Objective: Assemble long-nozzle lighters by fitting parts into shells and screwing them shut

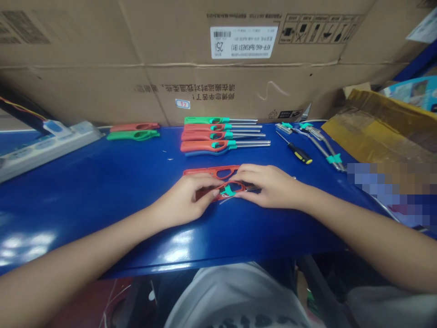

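My left hand pinches the handle end of a partly assembled red gas lighter. My right hand closes round its other end, where a metal tube points right. Between my fingertips a teal trigger sits in the red shell, with a thin white wire beside it. Just behind lies a loose red shell half, close to my right fingertips. My fingers cover much of the lighter, so its inner parts are mostly hidden.
Several lighters lie stacked in rows behind my hands. Red and green shells and a white power strip are at left. A screwdriver and metal tubes with teal parts lie at right. Cardboard stands behind the blue table.
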Available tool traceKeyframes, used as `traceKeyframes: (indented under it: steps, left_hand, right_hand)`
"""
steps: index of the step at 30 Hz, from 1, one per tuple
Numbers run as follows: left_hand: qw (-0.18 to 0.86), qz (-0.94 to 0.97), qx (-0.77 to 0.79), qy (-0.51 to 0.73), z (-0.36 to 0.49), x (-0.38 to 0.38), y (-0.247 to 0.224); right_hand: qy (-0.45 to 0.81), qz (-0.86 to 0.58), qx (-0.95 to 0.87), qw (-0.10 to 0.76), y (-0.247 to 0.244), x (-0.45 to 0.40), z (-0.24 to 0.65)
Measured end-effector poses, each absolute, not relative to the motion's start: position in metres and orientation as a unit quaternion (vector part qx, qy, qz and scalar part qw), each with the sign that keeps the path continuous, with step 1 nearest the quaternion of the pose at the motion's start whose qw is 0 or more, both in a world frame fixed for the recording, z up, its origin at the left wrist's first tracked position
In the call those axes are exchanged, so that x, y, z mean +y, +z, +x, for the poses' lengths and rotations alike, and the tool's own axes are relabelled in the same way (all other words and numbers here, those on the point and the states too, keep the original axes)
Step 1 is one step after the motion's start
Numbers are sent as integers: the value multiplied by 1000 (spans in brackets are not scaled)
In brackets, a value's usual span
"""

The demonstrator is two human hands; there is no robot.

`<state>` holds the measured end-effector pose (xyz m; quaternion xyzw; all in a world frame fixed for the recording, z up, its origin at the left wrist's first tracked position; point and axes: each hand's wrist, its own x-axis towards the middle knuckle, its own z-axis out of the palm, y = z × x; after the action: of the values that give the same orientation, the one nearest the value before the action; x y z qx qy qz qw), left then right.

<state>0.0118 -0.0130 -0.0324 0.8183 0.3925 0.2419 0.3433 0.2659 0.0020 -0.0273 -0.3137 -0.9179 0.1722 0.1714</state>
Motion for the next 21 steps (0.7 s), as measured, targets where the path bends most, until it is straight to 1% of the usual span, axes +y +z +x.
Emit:
traceKeyframes:
  steps: [6,8,15,21]
  left_hand:
    - [408,773,424,235,12,-13,-33]
    - [404,783,413,233,11,-12,-35]
    - [248,871,350,240,8,-13,-35]
    - [176,897,343,214,7,-17,-26]
  right_hand:
    - [155,-314,-922,164,-26,0,266]
    - [146,-318,-923,158,-25,0,266]
    - [120,-327,-925,152,-25,1,267]
    - [97,-326,-928,151,-24,1,269]
